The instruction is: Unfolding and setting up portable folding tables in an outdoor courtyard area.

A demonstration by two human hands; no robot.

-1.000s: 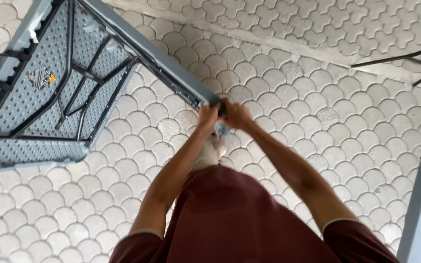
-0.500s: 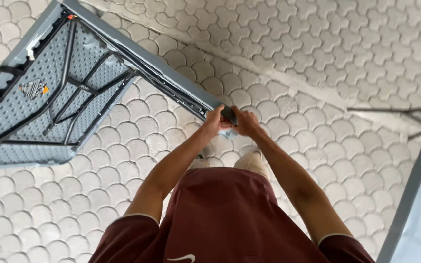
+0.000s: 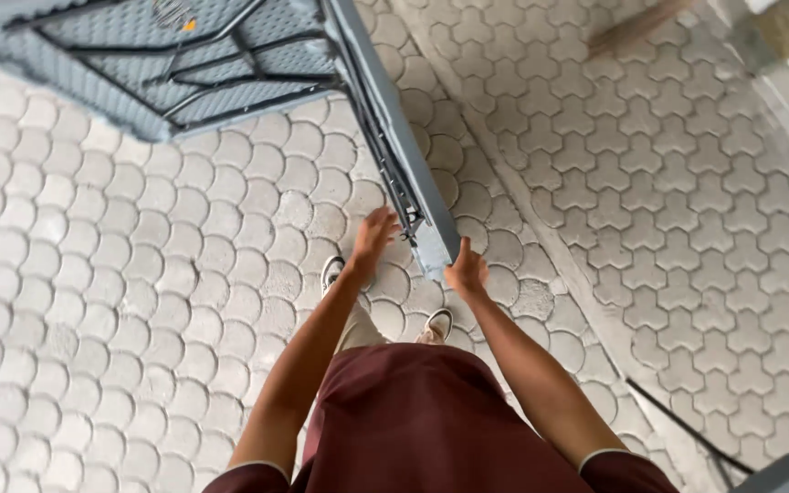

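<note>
A grey folding table (image 3: 230, 64) stands tipped on its edge on the paved floor (image 3: 93, 301), its ribbed underside and dark metal leg frame (image 3: 230, 87) turned toward the camera's left, and its near corner (image 3: 431, 251) reaching down between the person's 2 hands. The left hand (image 3: 373, 239) is spread wide with fingers apart, just beside the metal frame end at that corner, not closed on anything; whether its fingertips touch the frame cannot be told. The right hand (image 3: 468, 272) sits against the outer face of the same corner, fingers loosely curled and not gripping. Below the hands, 2 light shoes (image 3: 436, 324) stand on the interlocking pavers, and a dark red shirt (image 3: 413, 420) fills the bottom of the view. A thin dark cable (image 3: 678, 420) runs across the pavers at lower right.
</note>
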